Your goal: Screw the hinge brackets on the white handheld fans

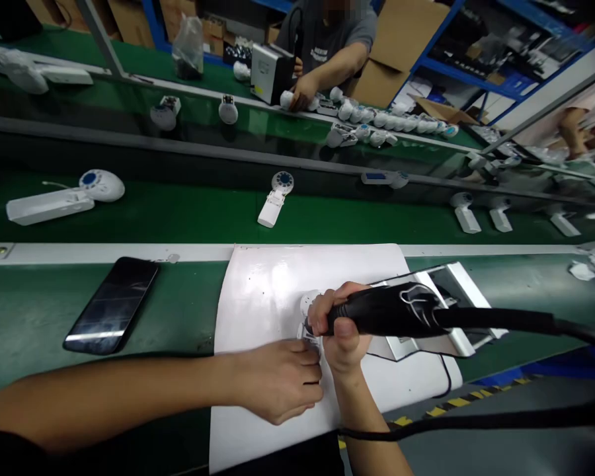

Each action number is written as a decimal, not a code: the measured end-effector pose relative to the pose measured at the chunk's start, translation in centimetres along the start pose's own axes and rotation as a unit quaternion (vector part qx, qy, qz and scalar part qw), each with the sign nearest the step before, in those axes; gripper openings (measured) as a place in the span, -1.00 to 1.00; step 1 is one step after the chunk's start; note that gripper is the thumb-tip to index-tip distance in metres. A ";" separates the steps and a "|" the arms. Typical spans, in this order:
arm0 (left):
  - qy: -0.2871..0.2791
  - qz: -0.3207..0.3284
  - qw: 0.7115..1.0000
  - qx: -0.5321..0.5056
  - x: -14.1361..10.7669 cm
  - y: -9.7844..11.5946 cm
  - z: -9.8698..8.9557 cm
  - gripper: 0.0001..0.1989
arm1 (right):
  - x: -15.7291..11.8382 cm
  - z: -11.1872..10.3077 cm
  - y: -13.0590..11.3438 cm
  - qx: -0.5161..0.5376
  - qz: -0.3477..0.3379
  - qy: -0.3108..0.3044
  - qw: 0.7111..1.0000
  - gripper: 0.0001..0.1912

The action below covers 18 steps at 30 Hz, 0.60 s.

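White device: it's lying on the white mat (255, 311), near the middle; the round head of the white device (308, 303) pokes out past the hands. Pale plastic, small dark marks on the head, narrower bit running toward the person. Lower end's covered, so no idea how it looks there.
Left hand: the left hand (287, 380) is low on the mat, fingers bent in tight over the device's lower end. Probably there to stop it sliding, imo. Fingertips are hidden, so can't tell if they're really gripping.
Right hand: the right hand (344, 337) is over the mat with fingers wrapped snugly around the front of an electric screwdriver (391, 311). Held that far forward likely for better aim. The tip's hidden, so contact with the device is anyone's guess.
Cable: the thick black cable (500, 320) trails off past the mat's right side, which seems to keep it off the device.
Metal frame: the silver metal frame (462, 342) overlaps the mat's right part, behind the screwdriver.
Phone: dark phone (112, 307) on the green counter (191, 297), left of the mat, presumably parked out of the way.
Belt: beyond the mat, a green belt (193, 218) carries similar white units (276, 199), spaced apart.
Co-worker: a person (322, 49) in a grey shirt works farther beyond the mat.
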<state>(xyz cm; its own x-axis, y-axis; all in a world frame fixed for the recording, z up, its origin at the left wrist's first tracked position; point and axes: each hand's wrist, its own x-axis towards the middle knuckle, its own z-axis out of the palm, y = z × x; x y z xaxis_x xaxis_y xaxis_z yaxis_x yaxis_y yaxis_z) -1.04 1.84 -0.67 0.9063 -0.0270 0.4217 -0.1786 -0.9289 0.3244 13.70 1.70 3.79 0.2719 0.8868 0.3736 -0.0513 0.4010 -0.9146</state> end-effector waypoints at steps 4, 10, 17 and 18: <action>-0.006 0.001 1.000 0.009 0.0 0.0 -0.1 -0.82 | 0.8 0.3 -1.4 0.029 -0.055 0.013 0.998 -0.63; -0.024 -0.001 1.000 -0.003 -0.2 0.1 -0.1 -0.82 | 1.7 -5.7 -6.6 -0.052 -0.215 0.121 0.968 -0.53; -0.024 -0.011 1.000 -0.011 -0.1 0.2 -0.3 -0.83 | 3.6 -8.7 -7.1 -0.114 -0.185 0.215 0.952 -0.63; -0.025 -0.010 1.000 -0.010 -0.1 0.2 -0.3 -0.83 | 3.5 -8.5 -7.0 -0.111 -0.178 0.210 0.955 -0.63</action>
<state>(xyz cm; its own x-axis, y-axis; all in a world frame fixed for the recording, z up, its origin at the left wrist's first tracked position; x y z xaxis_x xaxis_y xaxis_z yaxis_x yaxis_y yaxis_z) -1.29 1.76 -0.36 0.9280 -0.0272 0.3716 -0.1672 -0.9216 0.3502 23.16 0.06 10.19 0.5984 0.5135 0.6150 0.3087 0.5606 -0.7684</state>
